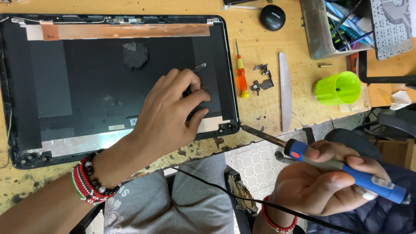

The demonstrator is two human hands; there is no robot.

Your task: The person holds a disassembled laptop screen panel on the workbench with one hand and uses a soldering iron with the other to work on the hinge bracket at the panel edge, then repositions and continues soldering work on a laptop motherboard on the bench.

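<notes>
The left hand (169, 110) lies in the middle of the frame on the dark inner face of a laptop lid shell (78, 86), which fills the upper left and rests flat on the worn wooden surface (268, 108). Its fingers (188, 82) are curled and drawn together, pinching a small dark part (195, 90) against the shell near its right edge; just above the fingertips a little metal tab (199, 66) sticks up from the panel. A strip of copper-coloured tape (125, 30) runs along the shell's top edge, and a rough dark patch (135, 55) sits below it. Beaded bracelets (89, 182) ring the left wrist at the lower left.

The right hand (320, 182) is at the lower right, off the surface and over the tiled floor, its fingers wrapped closed round the blue handle of a soldering iron (342, 167). The iron's dark tip (253, 131) points up and left, near the shell's lower right corner but not touching it. A black cord (216, 186) trails across the lap below.

Right of the shell, in the upper middle, lie an orange screwdriver (241, 77), two small metal hinge brackets (261, 78) and a pale flat pry tool (284, 91), all just beside one another. Further right stands a bright green cup (338, 89), with a clear bin of tools (329, 26) above it and a round black case (272, 17) at the top.
</notes>
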